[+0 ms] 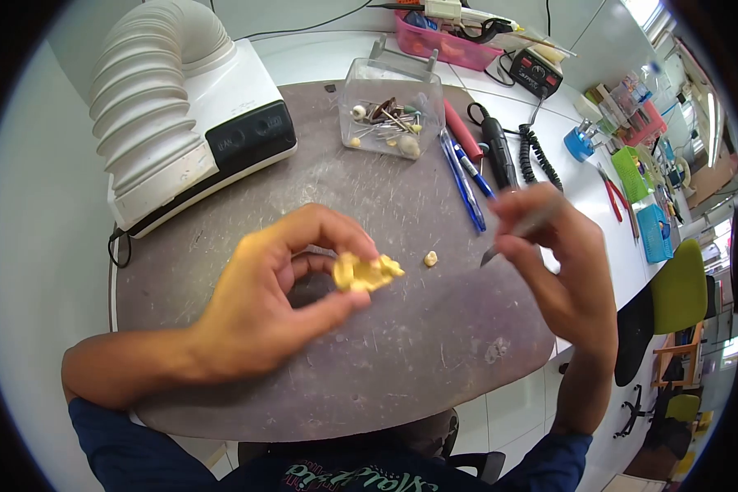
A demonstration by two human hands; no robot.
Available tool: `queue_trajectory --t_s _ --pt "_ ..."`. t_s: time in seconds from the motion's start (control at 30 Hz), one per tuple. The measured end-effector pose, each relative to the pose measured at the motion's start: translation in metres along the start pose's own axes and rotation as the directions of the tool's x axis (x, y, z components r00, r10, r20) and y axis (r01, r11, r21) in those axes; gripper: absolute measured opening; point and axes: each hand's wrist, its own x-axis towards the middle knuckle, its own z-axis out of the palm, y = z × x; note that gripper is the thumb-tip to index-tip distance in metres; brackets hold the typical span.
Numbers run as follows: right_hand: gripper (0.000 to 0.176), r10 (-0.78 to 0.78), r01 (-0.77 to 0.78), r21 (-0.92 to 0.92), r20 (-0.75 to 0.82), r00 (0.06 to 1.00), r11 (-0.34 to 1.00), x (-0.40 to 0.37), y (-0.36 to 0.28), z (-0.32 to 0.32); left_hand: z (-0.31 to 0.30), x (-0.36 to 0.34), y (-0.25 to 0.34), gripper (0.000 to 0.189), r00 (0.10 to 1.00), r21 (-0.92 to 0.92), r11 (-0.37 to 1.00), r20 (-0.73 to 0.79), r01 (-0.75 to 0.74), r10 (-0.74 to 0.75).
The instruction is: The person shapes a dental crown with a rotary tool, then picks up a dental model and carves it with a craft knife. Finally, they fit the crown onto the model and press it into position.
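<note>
My left hand [262, 287] is closed around a yellow dental cast [367, 273], pinched between thumb and fingertips above the work board. A small cream-coloured tooth crown [430, 258] lies on the board just right of the cast. In my right hand [562, 271], thumb and fingers grip a slim grey metal hand tool [541, 220], blurred by motion. Its thin dark tip points down and left, apart from both crown and cast. The tool's exact kind cannot be made out.
A white suction unit [246, 90] with a ribbed hose stands back left. Behind the hands is a clear plastic box [391, 107] of small burs and bits. Blue pens [462, 180] and a black corded handpiece [498, 148] lie right of it. Red-handled pliers [612, 197] lie farther right.
</note>
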Motion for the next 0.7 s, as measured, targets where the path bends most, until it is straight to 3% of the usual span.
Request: queue_trajectory --t_s 0.07,0.1,0.17,0.27,0.33,0.4,0.57,0.67,0.7 --pt "0.027 0.082 -0.046 -0.185 0.196 0.977 0.982 0.023 -0.008 -0.002 -0.009 0.007 0.002 0.035 0.997 -0.042 0.997 0.027 0.068 -0.066" --pt "0.027 0.079 -0.042 -0.188 0.194 0.978 0.981 0.028 -0.007 0.001 -0.010 0.010 0.003 0.035 0.992 -0.097 0.988 -0.018 0.121 -0.123" --pt "0.029 0.049 0.088 -0.375 0.341 0.939 0.923 0.039 0.001 0.008 -0.014 0.012 0.004 0.034 0.984 -0.150 0.977 -0.075 0.149 -0.162" --pt "0.029 -0.154 0.279 -0.472 0.285 0.946 0.836 0.041 0.001 0.017 -0.018 0.013 -0.006 0.034 0.980 -0.326 0.930 -0.039 0.170 -0.193" --pt "0.024 -0.185 0.271 -0.462 0.223 0.957 0.845 0.037 -0.004 0.019 -0.018 0.014 -0.007 0.033 0.983 -0.361 0.920 -0.043 0.150 -0.177" --pt "0.019 0.008 0.138 -0.320 0.414 0.910 0.937 0.031 -0.006 0.015 -0.018 0.014 -0.006 0.033 0.981 -0.333 0.928 -0.031 0.170 -0.191" --pt "0.015 -0.102 0.247 -0.315 0.414 0.905 0.917 0.028 0.003 0.020 -0.016 0.015 -0.006 0.034 0.979 -0.343 0.923 -0.041 0.172 -0.198" --pt "0.013 -0.074 0.156 -0.200 0.365 0.928 0.967 0.034 0.001 0.020 -0.016 0.015 -0.006 0.034 0.980 -0.333 0.928 -0.038 0.169 -0.193" --pt "0.014 -0.055 0.073 -0.048 0.298 0.953 0.996 0.040 0.000 0.022 -0.016 0.015 -0.005 0.034 0.981 -0.343 0.924 -0.035 0.170 -0.193"
